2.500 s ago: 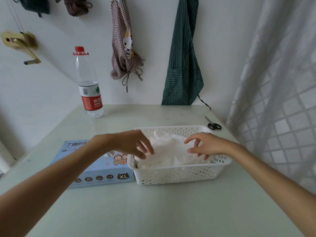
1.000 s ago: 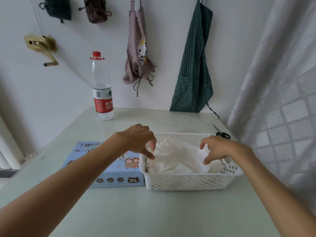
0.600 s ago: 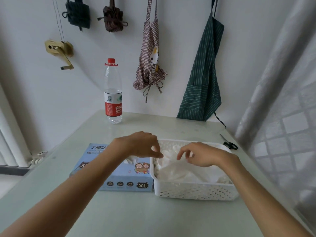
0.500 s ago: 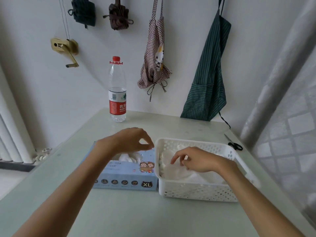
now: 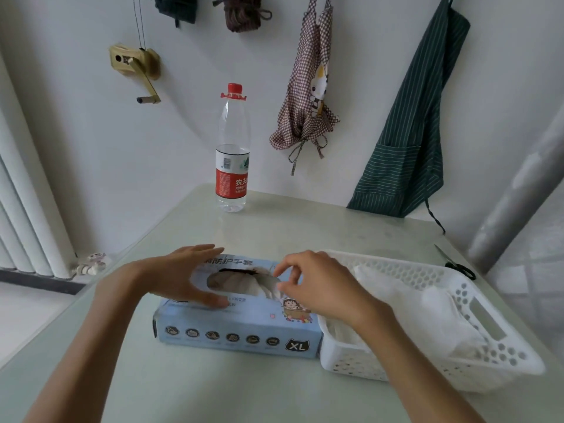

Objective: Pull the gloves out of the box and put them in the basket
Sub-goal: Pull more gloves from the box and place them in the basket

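At the centre of the frame a person worked over a pale blue cardboard glove box (image 5: pixel 238 328) marked XL, lying flat on a pale green table (image 5: pixel 213 389). Just beside it, at lower right, stood a white perforated plastic basket (image 5: pixel 488 355), already holding a loose heap of thin white disposable gloves (image 5: pixel 427 306). More white gloves (image 5: pixel 241 282) showed through the oval opening in the top of the box, so the job looked well under way but unfinished: part of the stock had been moved, and at least some remained to be drawn out and carried across.

The left hand (image 5: pixel 180 279) lay flat on the box top at the left edge of the opening, fingers nearly straight and spread, thumb extended along the near side, apparently steadying the carton and gripping nothing. The right hand (image 5: pixel 320 285) hovered at the right edge of the opening, its fingers (image 5: pixel 283 265) curled toward the thumb in a near-pinch at the bunched glove material there; whether they had actually caught a glove could not be told, the view being slightly blurred.

Toward the back of the table stood a clear plastic water bottle (image 5: pixel 232 154) with a red cap and label. Black-handled scissors (image 5: pixel 457 265) lay at the right edge.
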{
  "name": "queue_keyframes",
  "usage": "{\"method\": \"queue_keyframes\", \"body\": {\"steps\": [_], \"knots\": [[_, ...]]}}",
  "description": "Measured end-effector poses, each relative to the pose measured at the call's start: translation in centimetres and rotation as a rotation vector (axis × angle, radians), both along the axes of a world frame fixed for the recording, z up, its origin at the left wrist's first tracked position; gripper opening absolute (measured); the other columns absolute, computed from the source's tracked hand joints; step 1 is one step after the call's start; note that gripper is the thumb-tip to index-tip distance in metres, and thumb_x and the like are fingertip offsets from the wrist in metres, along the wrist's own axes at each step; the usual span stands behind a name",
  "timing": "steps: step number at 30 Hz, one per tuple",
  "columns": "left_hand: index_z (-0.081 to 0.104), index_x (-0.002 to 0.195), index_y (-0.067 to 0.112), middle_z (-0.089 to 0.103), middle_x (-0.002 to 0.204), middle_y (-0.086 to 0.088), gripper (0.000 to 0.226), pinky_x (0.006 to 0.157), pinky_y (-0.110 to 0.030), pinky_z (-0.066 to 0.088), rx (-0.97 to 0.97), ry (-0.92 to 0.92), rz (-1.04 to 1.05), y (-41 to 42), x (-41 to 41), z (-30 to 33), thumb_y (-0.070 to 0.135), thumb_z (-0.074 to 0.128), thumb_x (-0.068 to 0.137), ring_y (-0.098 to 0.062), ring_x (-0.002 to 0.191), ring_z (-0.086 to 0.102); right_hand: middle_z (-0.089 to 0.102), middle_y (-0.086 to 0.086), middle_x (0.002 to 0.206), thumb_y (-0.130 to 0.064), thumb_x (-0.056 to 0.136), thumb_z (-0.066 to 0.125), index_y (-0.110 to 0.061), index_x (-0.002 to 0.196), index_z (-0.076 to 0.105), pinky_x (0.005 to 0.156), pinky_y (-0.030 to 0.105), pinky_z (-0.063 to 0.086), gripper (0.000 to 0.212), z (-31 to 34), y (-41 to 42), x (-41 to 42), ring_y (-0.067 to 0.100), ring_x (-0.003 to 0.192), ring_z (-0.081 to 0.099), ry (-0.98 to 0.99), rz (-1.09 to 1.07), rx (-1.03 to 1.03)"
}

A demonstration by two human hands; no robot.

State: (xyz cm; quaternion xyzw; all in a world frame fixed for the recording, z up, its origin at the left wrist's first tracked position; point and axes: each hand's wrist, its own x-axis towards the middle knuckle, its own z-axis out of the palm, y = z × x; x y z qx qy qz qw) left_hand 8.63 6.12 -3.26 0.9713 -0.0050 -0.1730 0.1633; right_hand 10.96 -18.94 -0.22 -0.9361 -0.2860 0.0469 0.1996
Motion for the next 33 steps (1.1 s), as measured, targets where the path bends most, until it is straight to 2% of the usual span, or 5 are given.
{"method": "queue_keyframes", "body": {"steps": [5, 9, 17, 23, 33], "knots": [[0.005, 0.15, 0.035, 0.005, 0.157, 0.015, 0.14, 0.117, -0.041, 0.01, 0.032, 0.032, -0.025, -0.2, 0.1, 0.1, 0.096, 0.041, 0.03, -0.011, 0.145, 0.003, 0.063, 0.003, 0.077, -0.027, 0.086, 0.064, -0.012, 0.077, 0.066, 0.067, 0.03, 0.046, 0.017, -1.9, 4.6, 1.0, 0.026, 0.076, 0.061, -0.163, -0.064, -0.206], [0.008, 0.151, 0.034, 0.009, 0.157, 0.013, 0.113, 0.119, -0.043, 0.012, 0.051, -0.019, -0.008, -0.4, 0.4, -0.1, 0.078, 0.06, 0.06, -0.012, 0.145, 0.005, 0.062, 0.003, 0.081, -0.017, 0.082, 0.067, -0.013, 0.081, 0.065, 0.062, 0.027, 0.04, 0.005, -2.6, 6.1, 1.8, 0.027, 0.081, 0.06, -0.109, -0.043, -0.355], [0.01, 0.151, 0.032, 0.012, 0.157, 0.012, 0.111, 0.118, -0.044, 0.014, 0.047, -0.039, -0.019, -0.3, 0.2, 0.2, 0.076, 0.06, 0.063, -0.012, 0.145, 0.008, 0.065, -0.01, 0.096, -0.035, 0.091, 0.06, -0.027, 0.088, 0.061, 0.082, 0.024, 0.051, 0.008, 2.1, 2.9, 2.6, 0.004, 0.092, 0.062, 0.138, 0.118, 0.219], [0.017, 0.149, 0.033, 0.024, 0.154, 0.012, 0.125, 0.115, -0.041, 0.021, -0.038, -0.111, -0.027, -0.2, 0.1, 0.9, 0.088, 0.048, 0.04, -0.012, 0.141, 0.021, 0.074, 0.0, 0.087, -0.022, 0.096, 0.052, -0.006, 0.097, 0.057, 0.075, 0.019, 0.054, 0.017, 1.7, 1.5, 1.0, 0.01, 0.079, 0.071, 0.194, -0.005, 0.749], [0.073, 0.095, 0.019, 0.073, 0.088, 0.01, 0.02, 0.084, -0.021, 0.053, -0.624, -0.588, -0.096, -3.7, 0.6, 2.3, 0.032, 0.069, 0.08, -0.003, 0.084, 0.067, 0.073, -0.009, 0.089, -0.026, 0.089, 0.063, -0.021, 0.096, 0.066, 0.077, 0.02, 0.052, 0.009, 0.3, 3.0, 0.3, 0.001, 0.086, 0.067, 0.101, -0.004, 0.831]]}}
